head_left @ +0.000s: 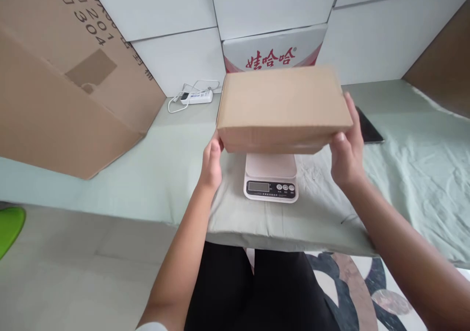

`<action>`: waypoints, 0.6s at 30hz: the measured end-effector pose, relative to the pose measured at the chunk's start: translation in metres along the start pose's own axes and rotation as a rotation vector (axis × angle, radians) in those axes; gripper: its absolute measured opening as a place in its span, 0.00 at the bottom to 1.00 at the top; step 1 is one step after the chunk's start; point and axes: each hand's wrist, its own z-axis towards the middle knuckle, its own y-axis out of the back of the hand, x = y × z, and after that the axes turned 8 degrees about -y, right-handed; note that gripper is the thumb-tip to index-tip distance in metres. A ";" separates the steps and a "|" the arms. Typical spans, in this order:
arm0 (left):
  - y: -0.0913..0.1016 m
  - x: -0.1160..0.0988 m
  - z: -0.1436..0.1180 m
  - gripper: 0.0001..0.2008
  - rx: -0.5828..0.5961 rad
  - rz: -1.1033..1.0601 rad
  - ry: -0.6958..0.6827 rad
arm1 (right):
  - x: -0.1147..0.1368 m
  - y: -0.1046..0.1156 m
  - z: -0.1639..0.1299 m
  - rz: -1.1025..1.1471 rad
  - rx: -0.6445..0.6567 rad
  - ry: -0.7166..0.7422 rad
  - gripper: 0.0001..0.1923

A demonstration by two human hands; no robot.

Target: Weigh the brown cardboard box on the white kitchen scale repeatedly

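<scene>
A plain brown cardboard box [282, 101] is held level between my two hands, over the back part of a white kitchen scale [270, 189]. My left hand [212, 163] grips the box's left end near its front corner, its fingers partly hidden behind the box. On the right end, my right hand [347, 150] has its thumb at the front corner and fingers along the side. The scale's small display looks blank, with round buttons to its right. The box hides most of the weighing plate; I cannot tell whether the two touch.
A pale green cloth [176, 174] covers the table. Large printed cardboard [73, 86] stands at the left. A white power strip [198, 97] with a cable lies at the back. Behind the box is a white-and-red carton [273, 49]; a dark flat object [369, 128] lies right.
</scene>
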 end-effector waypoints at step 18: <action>0.009 0.007 -0.046 0.45 -0.011 -0.021 0.081 | -0.014 0.009 -0.050 0.043 -0.049 -0.033 0.42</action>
